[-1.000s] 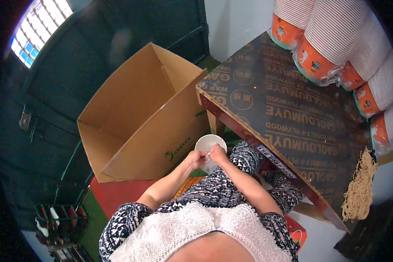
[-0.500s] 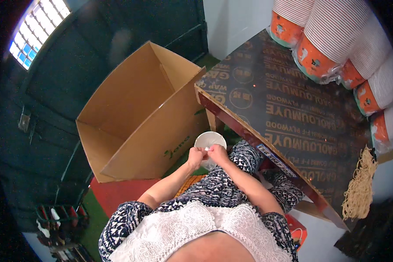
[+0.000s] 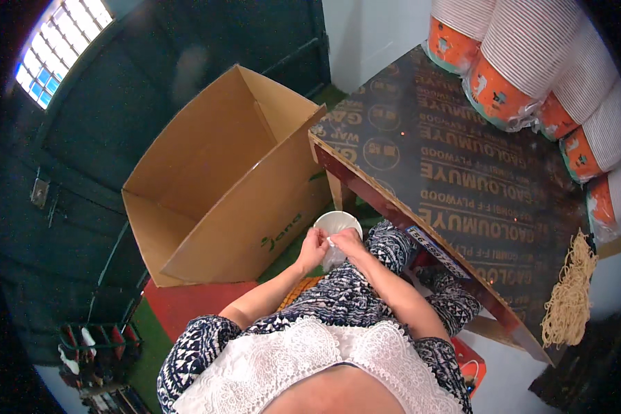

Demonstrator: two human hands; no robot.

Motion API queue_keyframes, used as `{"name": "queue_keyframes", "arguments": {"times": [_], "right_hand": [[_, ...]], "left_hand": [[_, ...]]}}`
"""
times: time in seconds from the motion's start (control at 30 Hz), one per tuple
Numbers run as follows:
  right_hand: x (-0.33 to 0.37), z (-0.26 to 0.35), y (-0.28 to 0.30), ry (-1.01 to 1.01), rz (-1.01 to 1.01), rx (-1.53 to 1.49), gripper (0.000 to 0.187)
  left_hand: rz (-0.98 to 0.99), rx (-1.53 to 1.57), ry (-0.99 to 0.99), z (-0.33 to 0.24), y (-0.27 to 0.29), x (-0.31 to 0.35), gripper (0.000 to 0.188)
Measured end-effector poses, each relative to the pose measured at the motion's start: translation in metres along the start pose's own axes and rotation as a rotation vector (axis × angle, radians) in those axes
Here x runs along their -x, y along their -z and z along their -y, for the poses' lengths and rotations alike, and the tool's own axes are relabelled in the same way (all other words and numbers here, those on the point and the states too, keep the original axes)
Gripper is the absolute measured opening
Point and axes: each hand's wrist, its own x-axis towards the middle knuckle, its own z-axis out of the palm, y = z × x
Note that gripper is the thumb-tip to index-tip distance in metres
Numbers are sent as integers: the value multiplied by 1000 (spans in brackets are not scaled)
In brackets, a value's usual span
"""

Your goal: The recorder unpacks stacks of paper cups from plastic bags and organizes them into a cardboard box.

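Slightly rightward goes the white tub (image 3: 349,222), between carton (image 3: 255,219) and bench (image 3: 462,172)! Right hand (image 3: 349,243) pinches its clear plastic (image 3: 334,259); left hand (image 3: 314,247) curls close, grip unclear. Looks light, slippery: best held at that pinched edge.

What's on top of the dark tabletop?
On the dark tabletop: plastic-wrapped stacks of orange-and-white containers along its upper-right side, and a bundle of cream strands at its right end. The surface beneath both is covered, so anything there can't be seen.

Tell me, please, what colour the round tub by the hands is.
The tub is white, best seen in the head view.
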Motion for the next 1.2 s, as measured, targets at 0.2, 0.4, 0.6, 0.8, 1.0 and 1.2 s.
{"name": "queue_keyframes", "arguments": {"times": [0.2,0.4,0.6,0.8,1.0,1.2], "right_hand": [[0,-3,3,104,5,59,24],[-7,-22,7,254,-42,173,29],[32,37,8,88,-117,516,41],[31,29,8,214,-119,456,30],[17,11,7,365,-69,-122,18],[14,21,34,51,-176,-606,8]], "left_hand": [[297,-53,-360,-31,13,5,41],[191,-30,-300,-37,4,10,27],[145,-70,-302,-17,2,12,31],[155,-131,-282,-7,-3,2,22],[92,-383,-252,0,19,7,10],[-67,-359,-424,-38,93,40,7]]}}
